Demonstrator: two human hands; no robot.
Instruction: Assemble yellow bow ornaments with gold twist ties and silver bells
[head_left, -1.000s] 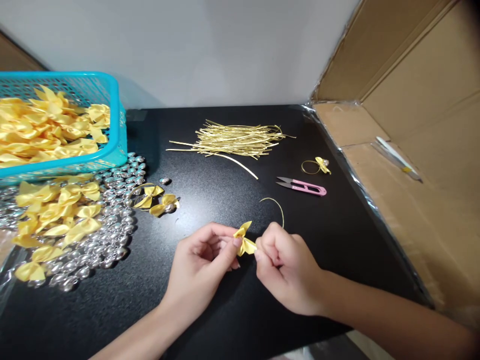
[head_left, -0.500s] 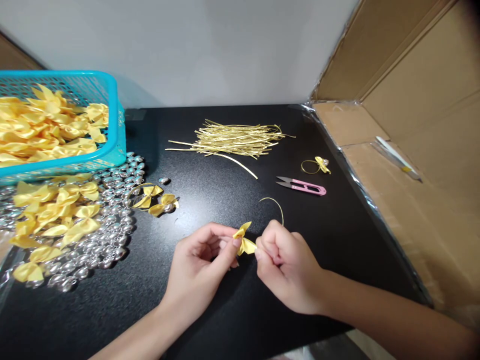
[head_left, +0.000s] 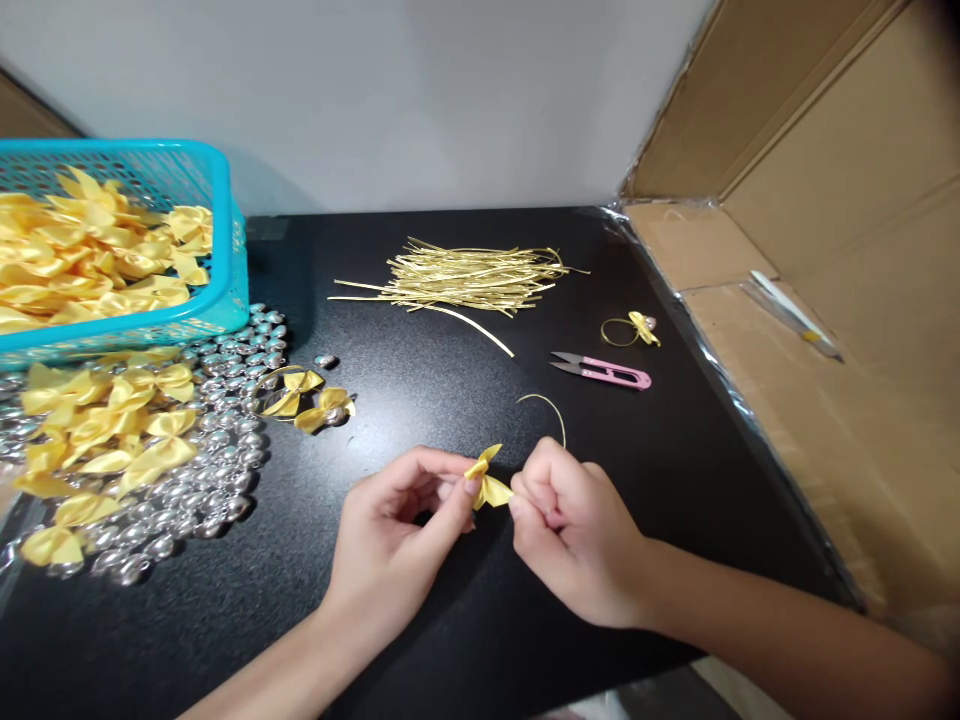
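Observation:
A small yellow satin bow (head_left: 487, 484) is pinched between both hands just above the black table (head_left: 420, 390). My left hand (head_left: 397, 545) grips it from the left with thumb and fingers closed. My right hand (head_left: 574, 535) is closed on its right side, and a thin gold wire (head_left: 551, 412) curves up out of those fingers.
A blue basket (head_left: 225, 260) full of yellow bows stands at the left, above a heap of silver beads (head_left: 217, 470) and loose bows (head_left: 112, 430). Gold wire strips (head_left: 472, 275) lie at the back, pink snips (head_left: 600, 372) and a finished bow ring (head_left: 634, 328) to the right, beside a cardboard box (head_left: 825, 300).
Hands and bow stay almost still; the view has drifted slightly, so the basket and beads sit a little further left.

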